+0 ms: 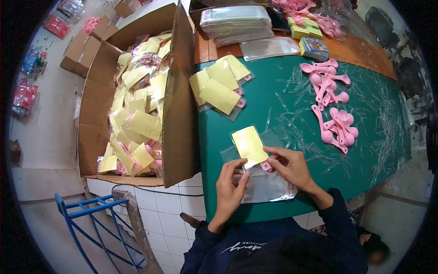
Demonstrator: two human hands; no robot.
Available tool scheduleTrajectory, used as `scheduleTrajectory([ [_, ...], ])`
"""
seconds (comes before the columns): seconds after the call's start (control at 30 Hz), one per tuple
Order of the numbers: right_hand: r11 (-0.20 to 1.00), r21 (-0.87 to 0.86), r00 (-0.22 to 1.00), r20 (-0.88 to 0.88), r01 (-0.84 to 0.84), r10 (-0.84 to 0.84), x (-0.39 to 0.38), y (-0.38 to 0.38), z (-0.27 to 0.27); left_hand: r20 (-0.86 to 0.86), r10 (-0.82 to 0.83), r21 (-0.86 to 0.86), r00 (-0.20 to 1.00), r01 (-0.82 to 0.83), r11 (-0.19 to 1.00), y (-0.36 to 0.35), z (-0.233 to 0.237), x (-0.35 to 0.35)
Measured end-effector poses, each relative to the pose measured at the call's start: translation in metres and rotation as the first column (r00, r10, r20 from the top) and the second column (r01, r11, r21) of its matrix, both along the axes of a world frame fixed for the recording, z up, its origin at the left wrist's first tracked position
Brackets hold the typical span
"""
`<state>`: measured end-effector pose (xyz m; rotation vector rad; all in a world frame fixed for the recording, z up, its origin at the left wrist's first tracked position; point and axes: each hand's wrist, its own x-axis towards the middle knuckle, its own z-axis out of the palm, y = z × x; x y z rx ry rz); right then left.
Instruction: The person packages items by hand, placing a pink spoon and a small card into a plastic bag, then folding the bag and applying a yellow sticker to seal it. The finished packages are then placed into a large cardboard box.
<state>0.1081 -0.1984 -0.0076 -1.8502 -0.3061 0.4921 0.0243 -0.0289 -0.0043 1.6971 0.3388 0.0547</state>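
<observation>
A yellow card (250, 144) in a clear bag, with part of a pink spoon (266, 166) at its lower edge, is between my hands over the green table. My left hand (231, 183) has its fingers curled at the card's lower left, thumb and index finger apart. My right hand (290, 165) pinches the bag at the card's lower right, beside the pink handle. Clear bags (269, 186) lie flat beneath both hands. Several finished-looking packets with yellow cards (221, 97) lie at the table's upper left.
An open cardboard box (182, 105) full of yellow-card packets stands left of the table. Pink spoons (344, 125) and clear plastic strips lie right. Stacked clear bags (236, 20) and small card stacks (314, 47) are at the back. A blue metal frame (82, 212) stands lower left.
</observation>
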Motion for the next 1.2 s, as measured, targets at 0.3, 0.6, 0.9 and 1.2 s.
scheduleTrajectory([
  [0.3,0.722,-0.619,0.779,0.6,0.31,0.181,0.041,-0.112,0.044,0.163,-0.103,0.177,0.981,0.074,0.981,0.035,0.048,0.041],
  [0.6,0.402,-0.824,0.845,0.501,0.398,0.19,0.019,-0.155,0.029,0.185,-0.411,0.694,0.893,0.178,0.698,0.011,-0.003,0.081],
  [0.9,0.523,-0.442,0.618,0.754,0.729,-0.222,0.015,-0.165,0.089,0.06,-0.525,0.613,0.849,0.384,0.69,0.01,-0.024,0.097],
  [1.2,0.875,0.031,0.722,0.552,0.483,-0.418,0.008,-0.07,0.074,0.195,-0.346,0.003,0.918,0.353,0.936,0.018,0.046,0.078],
])
